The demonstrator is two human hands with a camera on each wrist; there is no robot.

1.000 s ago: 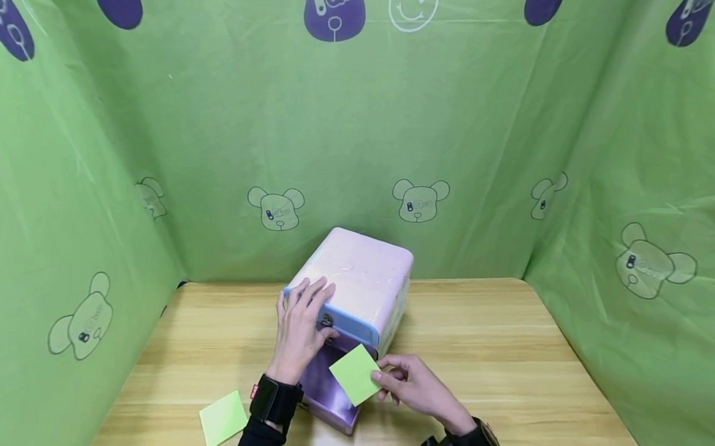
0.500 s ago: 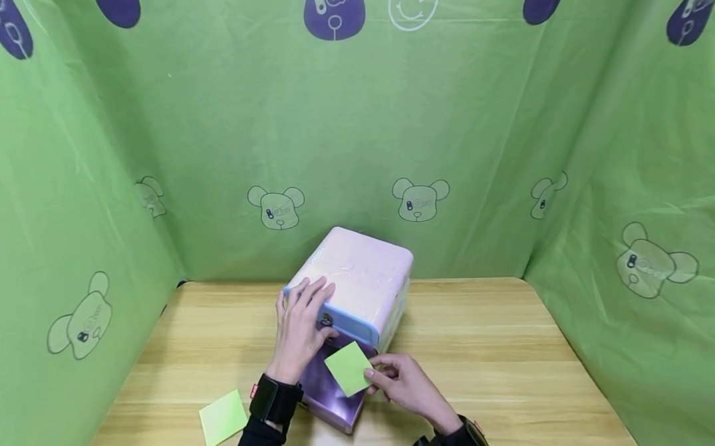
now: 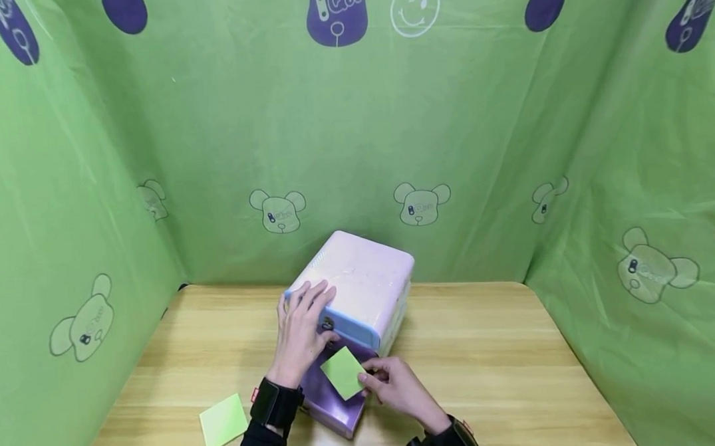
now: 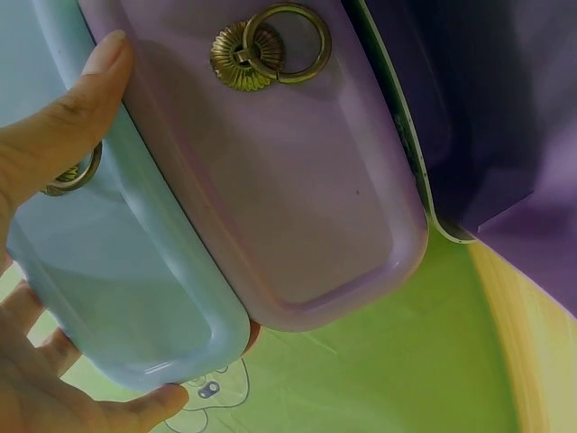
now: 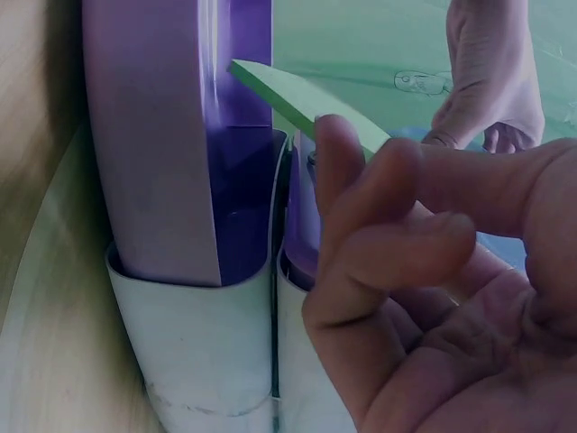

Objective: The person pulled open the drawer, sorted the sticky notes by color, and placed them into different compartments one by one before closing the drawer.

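A small drawer box (image 3: 360,276) with a pale pink top stands on the table. Its bottom drawer, a purple one (image 3: 332,414), is pulled out toward me. My left hand (image 3: 299,335) grips the box's upper front edge, fingers over the top and thumb across the light blue drawer front (image 4: 135,280). Beneath the blue front, a second purple drawer front (image 4: 288,198) with a brass ring pull is closed. My right hand (image 3: 400,387) pinches a lime-green sticky note pad (image 3: 344,373) by one corner, tilted over the open drawer. In the right wrist view, the pad's edge shows some thickness.
Another lime-green sticky note pad (image 3: 224,423) lies on the wooden table (image 3: 490,377), left of my left wrist. Green printed cloth (image 3: 353,130) walls the table at the back and both sides.
My right hand has shifted a little left with the sticky note pad, farther over the open drawer. The left hand keeps its hold on the box.
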